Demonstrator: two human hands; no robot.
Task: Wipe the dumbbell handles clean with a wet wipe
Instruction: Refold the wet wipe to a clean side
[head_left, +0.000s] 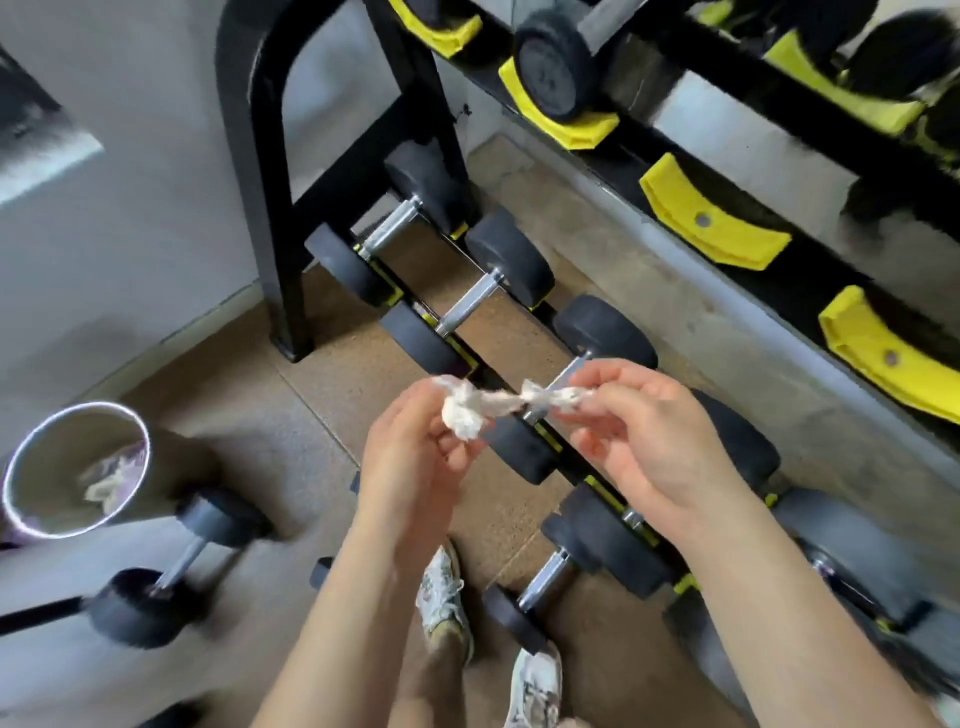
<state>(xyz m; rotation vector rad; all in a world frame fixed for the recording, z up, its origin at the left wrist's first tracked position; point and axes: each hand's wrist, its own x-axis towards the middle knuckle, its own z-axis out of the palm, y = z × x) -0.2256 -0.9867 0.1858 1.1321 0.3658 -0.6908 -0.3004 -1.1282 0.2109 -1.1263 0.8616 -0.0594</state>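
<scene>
A crumpled white wet wipe (485, 404) is stretched between both hands above the lowest rack tier. My left hand (410, 457) pinches its bunched left end. My right hand (639, 441) pinches the twisted right end. Right behind the wipe a black dumbbell (605, 332) with a chrome handle (563, 375) lies on the rack. More black dumbbells (470, 299) sit further along the same tier, chrome handles showing.
The black rack (270, 171) with yellow cradles (711, 218) rises ahead and to the right. A metal bin (78, 467) holding used wipes stands at the left. A loose dumbbell (182, 561) lies on the floor beside it. My shoes (441, 597) are below.
</scene>
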